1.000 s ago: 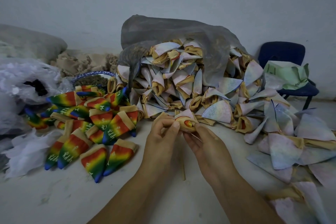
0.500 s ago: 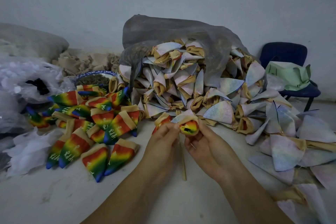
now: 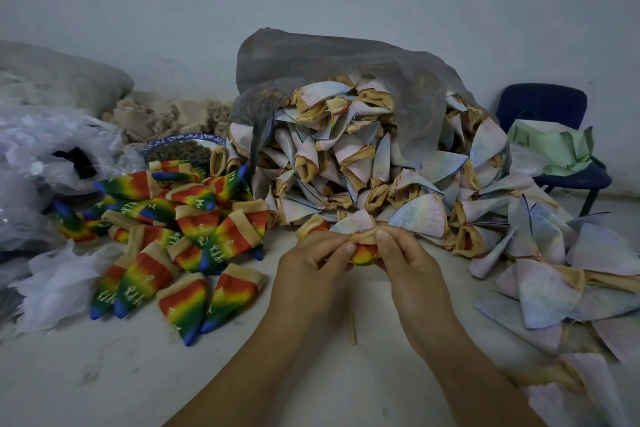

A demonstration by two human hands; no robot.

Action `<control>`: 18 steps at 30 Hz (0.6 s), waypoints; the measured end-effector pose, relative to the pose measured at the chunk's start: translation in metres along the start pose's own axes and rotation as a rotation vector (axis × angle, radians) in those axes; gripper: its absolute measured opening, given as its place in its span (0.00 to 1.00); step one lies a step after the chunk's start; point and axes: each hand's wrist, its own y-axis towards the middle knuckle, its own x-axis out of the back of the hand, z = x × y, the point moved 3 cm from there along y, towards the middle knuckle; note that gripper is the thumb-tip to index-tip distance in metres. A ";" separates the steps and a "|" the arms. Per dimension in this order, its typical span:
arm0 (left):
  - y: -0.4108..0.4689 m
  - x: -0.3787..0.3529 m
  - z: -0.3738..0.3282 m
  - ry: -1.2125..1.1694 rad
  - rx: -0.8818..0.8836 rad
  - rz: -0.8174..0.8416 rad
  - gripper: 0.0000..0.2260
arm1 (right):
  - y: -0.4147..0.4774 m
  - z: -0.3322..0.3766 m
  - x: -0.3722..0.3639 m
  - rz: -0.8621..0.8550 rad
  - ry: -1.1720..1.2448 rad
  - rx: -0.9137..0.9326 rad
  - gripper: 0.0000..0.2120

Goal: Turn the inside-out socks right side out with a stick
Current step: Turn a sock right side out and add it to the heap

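Both hands meet over the pale worktop (image 3: 104, 381), just in front of the big heap of inside-out socks (image 3: 363, 156), and together they grip one sock (image 3: 363, 246) between them. The left hand (image 3: 311, 270) is closed on the sock's left side, thumb pressed against the tan cuff; the right hand (image 3: 408, 267) is closed on its right side, thumb on top of the same cuff. The cuff is rolled back, so rainbow fabric of red, yellow and green shows below it between the thumbs, while a pale, washed-out flap of the sock's inner face stands up just behind the fingers. The stick (image 3: 352, 322) runs down from under the sock between the two wrists, its lower end resting on the worktop; its upper end is hidden by the hands. The heap spills out of a grey translucent bag (image 3: 329, 69) directly behind the hands, and loose pale socks trail from it to the right of the hands. To the left of the heap lies a pile of finished rainbow socks (image 3: 180, 246) with white lettering. Behind that pile, close to the heap's left edge, sits a blue-rimmed bowl (image 3: 180, 142). Crumpled clear plastic (image 3: 52, 156) lies further left. To the right of the heap stands a dark blue chair (image 3: 554, 114) with green cloth (image 3: 557, 149) on its seat.
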 end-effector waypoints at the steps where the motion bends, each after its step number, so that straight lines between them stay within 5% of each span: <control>1: 0.000 0.000 0.000 0.005 -0.009 -0.012 0.12 | 0.000 0.000 -0.001 -0.003 -0.011 0.007 0.13; 9: -0.005 -0.011 -0.003 -0.669 0.343 0.073 0.10 | -0.002 -0.009 -0.004 -0.230 -0.165 0.049 0.11; 12: -0.009 -0.012 -0.007 -0.504 0.263 0.158 0.09 | 0.001 -0.009 0.004 -0.262 -0.159 0.045 0.11; 15: -0.008 -0.011 -0.009 -0.332 0.146 0.062 0.03 | 0.000 -0.006 0.004 -0.259 -0.173 0.083 0.10; 18: -0.006 -0.010 -0.007 -0.264 0.119 0.074 0.08 | -0.003 -0.001 -0.002 -0.191 -0.181 0.129 0.11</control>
